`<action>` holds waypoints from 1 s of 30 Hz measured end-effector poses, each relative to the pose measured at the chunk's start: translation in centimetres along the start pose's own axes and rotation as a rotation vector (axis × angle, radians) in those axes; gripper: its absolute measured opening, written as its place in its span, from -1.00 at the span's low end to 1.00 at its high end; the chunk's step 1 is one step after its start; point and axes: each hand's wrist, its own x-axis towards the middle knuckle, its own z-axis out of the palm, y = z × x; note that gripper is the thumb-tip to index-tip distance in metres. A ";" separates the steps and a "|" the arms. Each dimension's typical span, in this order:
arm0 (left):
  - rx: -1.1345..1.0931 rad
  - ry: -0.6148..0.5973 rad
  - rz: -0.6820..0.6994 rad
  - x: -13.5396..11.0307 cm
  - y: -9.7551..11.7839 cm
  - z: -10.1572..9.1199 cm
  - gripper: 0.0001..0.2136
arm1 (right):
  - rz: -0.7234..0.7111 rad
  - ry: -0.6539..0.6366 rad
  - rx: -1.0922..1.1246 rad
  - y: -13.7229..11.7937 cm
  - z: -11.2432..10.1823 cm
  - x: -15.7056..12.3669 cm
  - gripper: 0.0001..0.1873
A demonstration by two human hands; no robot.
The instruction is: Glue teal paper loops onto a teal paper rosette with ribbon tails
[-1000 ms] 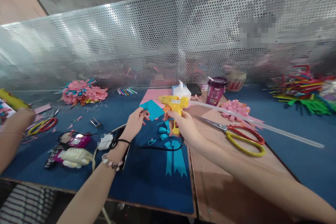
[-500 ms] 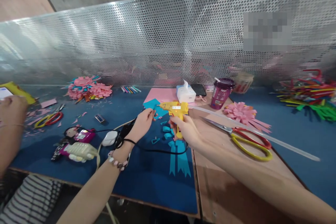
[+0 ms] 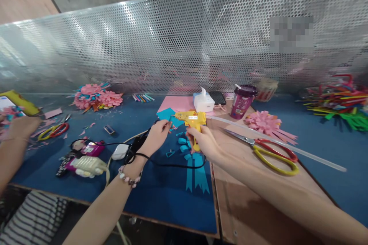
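Observation:
My right hand (image 3: 202, 139) grips a yellow hot glue gun (image 3: 191, 118), fingers wrapped round its handle. A long clear glue stick (image 3: 276, 139) sticks out of its back, over the wooden board. At the nozzle's tip, my left hand (image 3: 159, 132) is closed in a pinch; what lies between the fingertips is too small to make out. Behind them lies blue paper (image 3: 166, 113) beside a pink sheet (image 3: 176, 103). Blue paper loops (image 3: 183, 144) and blue strips with notched ends (image 3: 198, 176) rest below the gun. Its black cord (image 3: 172, 165) crosses under my left wrist.
Large scissors (image 3: 273, 157) lie on the board near a pink paper flower (image 3: 264, 122), a purple cup (image 3: 243, 103) and a tissue pack (image 3: 203, 102). A power strip (image 3: 138, 145) and white charger (image 3: 120, 151) sit left. Another person's hand (image 3: 24, 125) holds pink and blue paper.
My hands and the glue gun hold nearly still; the glue stick's far end has shifted slightly left. At the left, the other person's hand has moved right, and pink and blue paper shows in it.

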 end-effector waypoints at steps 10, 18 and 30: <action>0.011 0.004 0.013 0.0 -0.3 0.0 -0.64 | 0.017 0.006 -0.003 -0.2 0.1 -0.2 -0.74; 0.031 0.025 0.020 0.0 -0.6 0.1 -0.65 | 0.024 0.011 -0.004 -0.3 0.1 -0.1 -0.76; 0.063 0.042 0.048 0.1 -0.9 0.2 -0.69 | 0.012 0.016 -0.004 0.0 0.0 0.1 -0.75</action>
